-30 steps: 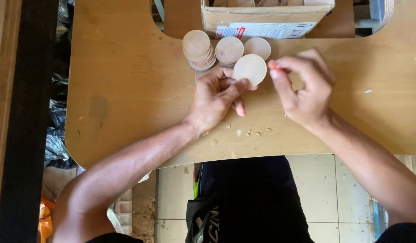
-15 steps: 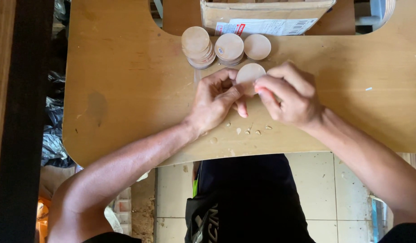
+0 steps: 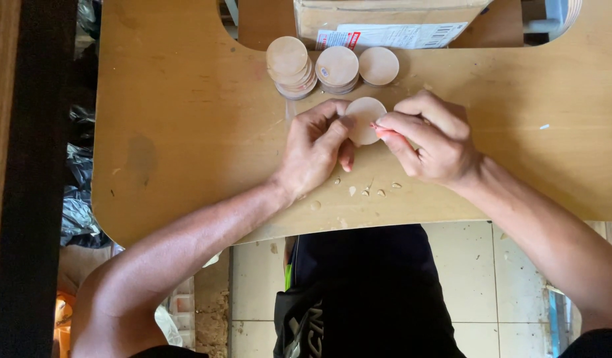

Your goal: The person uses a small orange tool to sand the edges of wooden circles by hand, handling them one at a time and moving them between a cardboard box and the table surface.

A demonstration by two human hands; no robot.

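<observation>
Left hand (image 3: 316,149) pinching a round wooden disc (image 3: 363,119) at its edge, right hand (image 3: 428,139) gripping a thin red tool (image 3: 383,130) against the disc's rim, disc hovering over the plywood table (image 3: 186,132), wood chips (image 3: 365,191) lying below, three disc stacks (image 3: 332,66) sitting just beyond, cardboard box (image 3: 385,16) behind.

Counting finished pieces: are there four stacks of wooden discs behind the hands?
No, three stacks of discs sit side by side behind the hands.
</observation>
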